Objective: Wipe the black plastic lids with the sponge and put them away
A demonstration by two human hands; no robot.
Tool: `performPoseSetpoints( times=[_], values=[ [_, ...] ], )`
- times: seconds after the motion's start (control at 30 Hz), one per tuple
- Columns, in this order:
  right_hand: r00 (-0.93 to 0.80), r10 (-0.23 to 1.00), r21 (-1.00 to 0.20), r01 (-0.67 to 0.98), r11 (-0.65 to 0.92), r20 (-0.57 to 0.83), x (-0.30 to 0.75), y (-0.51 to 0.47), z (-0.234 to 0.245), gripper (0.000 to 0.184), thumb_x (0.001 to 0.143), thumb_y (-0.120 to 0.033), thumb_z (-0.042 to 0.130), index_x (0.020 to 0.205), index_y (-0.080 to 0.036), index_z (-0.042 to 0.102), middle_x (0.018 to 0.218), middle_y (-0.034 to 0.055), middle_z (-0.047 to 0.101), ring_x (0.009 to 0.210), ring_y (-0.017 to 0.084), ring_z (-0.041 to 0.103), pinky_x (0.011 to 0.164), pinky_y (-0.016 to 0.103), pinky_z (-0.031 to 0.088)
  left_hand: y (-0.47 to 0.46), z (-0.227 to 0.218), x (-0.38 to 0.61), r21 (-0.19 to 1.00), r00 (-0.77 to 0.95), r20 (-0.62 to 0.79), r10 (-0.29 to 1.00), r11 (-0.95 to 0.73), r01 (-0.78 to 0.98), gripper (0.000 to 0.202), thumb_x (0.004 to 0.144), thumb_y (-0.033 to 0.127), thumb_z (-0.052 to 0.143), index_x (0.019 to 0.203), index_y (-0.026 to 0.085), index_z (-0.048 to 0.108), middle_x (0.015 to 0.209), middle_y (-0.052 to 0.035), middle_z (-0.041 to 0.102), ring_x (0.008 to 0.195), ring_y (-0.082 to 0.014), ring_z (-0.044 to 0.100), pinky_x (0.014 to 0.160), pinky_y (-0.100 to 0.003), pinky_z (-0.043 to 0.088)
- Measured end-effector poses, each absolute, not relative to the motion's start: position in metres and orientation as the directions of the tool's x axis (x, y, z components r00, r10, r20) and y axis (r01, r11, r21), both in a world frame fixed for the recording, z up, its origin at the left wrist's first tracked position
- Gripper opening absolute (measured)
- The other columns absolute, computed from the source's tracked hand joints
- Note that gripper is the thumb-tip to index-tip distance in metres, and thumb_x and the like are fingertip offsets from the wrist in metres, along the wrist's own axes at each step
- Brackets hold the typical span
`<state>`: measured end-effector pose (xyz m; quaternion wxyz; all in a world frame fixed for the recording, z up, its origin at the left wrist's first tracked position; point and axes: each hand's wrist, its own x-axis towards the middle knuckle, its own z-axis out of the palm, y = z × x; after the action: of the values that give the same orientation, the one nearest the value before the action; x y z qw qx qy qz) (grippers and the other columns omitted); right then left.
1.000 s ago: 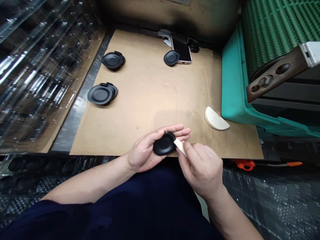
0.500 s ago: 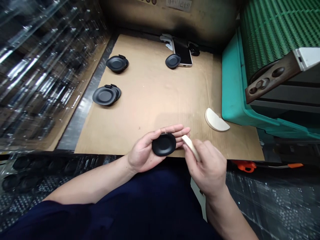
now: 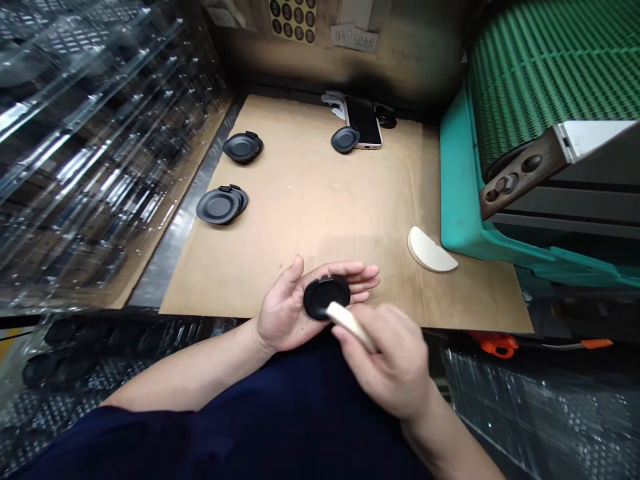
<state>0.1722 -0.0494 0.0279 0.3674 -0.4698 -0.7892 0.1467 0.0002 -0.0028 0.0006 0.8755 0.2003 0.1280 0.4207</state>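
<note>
My left hand [image 3: 283, 310] is palm up with its fingers stretched out and the thumb raised. On that palm lies a black oval plastic piece [image 3: 320, 293], shallow like a dish, with a small tab on its upper edge. My right hand [image 3: 390, 357] is closed around a thick cream sponge pad [image 3: 353, 327]. The pad's tip overlaps the lower right part of the black piece, apparently touching it. A second cream sponge pad [image 3: 431, 252], half-round, lies on the cardboard to the right.
Cardboard [image 3: 300, 220] covers the worktop. Stacked black oval pieces [image 3: 220, 205] and more oval pieces [image 3: 243, 147] lie at left. Another [image 3: 345, 139] rests against a phone [image 3: 363, 122]. Clear plastic trays [image 3: 100, 167] rise at left; a teal crate [image 3: 455, 180] stands right, beside orange-handled scissors [image 3: 497, 345].
My right hand has moved left and down, bringing the sponge pad over the black piece. My left thumb has lifted off the piece's edge. The camera view has shifted slightly.
</note>
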Motion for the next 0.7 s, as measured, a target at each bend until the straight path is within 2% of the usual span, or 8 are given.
performPoseSetpoints(
  times=[0.07,0.23,0.3,0.43,0.5,0.6,0.63,0.7],
  values=[
    [-0.367,0.829,-0.522,0.649,0.553,0.422,0.159,-0.046,0.027,0.009,0.098,-0.019,0.057,0.099,-0.017,0.066,0.072,0.0005,0.063,0.063,0.014,0.057,0.062,0.029,0.045,-0.003,0.002,0.001,0.481,0.604,-0.078,0.793,0.561,-0.674,0.073,0.103,0.061,0.024,0.125,0.008,0.069,0.149,-0.0220,0.056,0.146,-0.0383,0.044,0.124,-0.055,0.025],
    [-0.374,0.815,-0.433,0.707,0.559,0.442,0.145,-0.036,0.026,0.014,0.099,-0.021,0.055,0.095,-0.015,0.067,0.073,0.0020,0.061,0.065,0.015,0.058,0.064,0.031,0.045,-0.004,0.002,0.002,0.541,0.587,-0.096,0.804,0.538,-0.647,0.062,0.104,0.059,0.028,0.110,0.014,0.070,0.145,-0.0185,0.059,0.145,-0.0360,0.046,0.125,-0.054,0.022],
    [-0.319,0.830,-0.499,0.681,0.536,0.457,0.148,-0.035,0.030,0.010,0.098,-0.020,0.059,0.101,-0.015,0.066,0.078,0.0031,0.065,0.070,0.016,0.062,0.067,0.031,0.049,-0.004,0.001,0.002,0.537,0.602,-0.097,0.793,0.551,-0.639,0.064,0.104,0.060,0.025,0.111,0.014,0.070,0.147,-0.0179,0.058,0.145,-0.0359,0.045,0.125,-0.054,0.023],
    [-0.015,0.842,-0.743,0.463,0.484,0.540,0.161,-0.040,0.032,0.012,0.091,-0.020,0.070,0.099,-0.021,0.060,0.091,0.0035,0.068,0.082,0.018,0.071,0.073,0.032,0.060,-0.004,0.001,0.000,0.479,0.611,-0.099,0.786,0.575,-0.663,0.071,0.103,0.064,0.019,0.112,0.014,0.070,0.151,-0.0182,0.054,0.146,-0.0366,0.044,0.123,-0.055,0.026],
    [0.015,0.802,-0.748,0.370,0.551,0.598,0.163,-0.045,0.025,0.016,0.090,-0.019,0.071,0.094,-0.023,0.055,0.102,0.0056,0.070,0.091,0.021,0.074,0.077,0.038,0.065,-0.004,0.003,0.000,0.451,0.605,-0.100,0.790,0.578,-0.680,0.071,0.102,0.066,0.022,0.110,0.014,0.070,0.149,-0.0185,0.056,0.146,-0.0368,0.044,0.123,-0.055,0.026],
    [-0.259,0.659,-0.563,0.359,0.744,0.706,0.159,-0.051,0.008,0.013,0.094,-0.016,0.063,0.100,-0.022,0.055,0.125,0.0125,0.071,0.121,0.028,0.069,0.093,0.051,0.063,-0.005,0.008,0.000,0.414,0.601,-0.110,0.791,0.587,-0.696,0.072,0.101,0.068,0.025,0.110,0.013,0.070,0.147,-0.0204,0.057,0.146,-0.0373,0.044,0.123,-0.055,0.026],
    [-0.360,0.600,-0.475,0.380,0.793,0.714,0.156,-0.052,0.003,0.010,0.096,-0.015,0.059,0.104,-0.021,0.057,0.128,0.0134,0.071,0.129,0.028,0.064,0.099,0.052,0.060,-0.005,0.010,0.000,0.402,0.603,-0.113,0.790,0.591,-0.699,0.073,0.100,0.068,0.024,0.111,0.012,0.070,0.147,-0.0211,0.057,0.146,-0.0373,0.044,0.124,-0.054,0.026],
    [-0.490,0.537,-0.326,0.453,0.830,0.687,0.151,-0.053,-0.002,0.019,0.100,-0.018,0.052,0.116,-0.016,0.061,0.132,0.0135,0.071,0.138,0.027,0.056,0.112,0.050,0.052,-0.006,0.013,0.000,0.387,0.616,-0.109,0.780,0.604,-0.697,0.077,0.100,0.069,0.022,0.113,0.011,0.069,0.148,-0.0223,0.056,0.148,-0.0369,0.043,0.125,-0.052,0.025]
  ],
)
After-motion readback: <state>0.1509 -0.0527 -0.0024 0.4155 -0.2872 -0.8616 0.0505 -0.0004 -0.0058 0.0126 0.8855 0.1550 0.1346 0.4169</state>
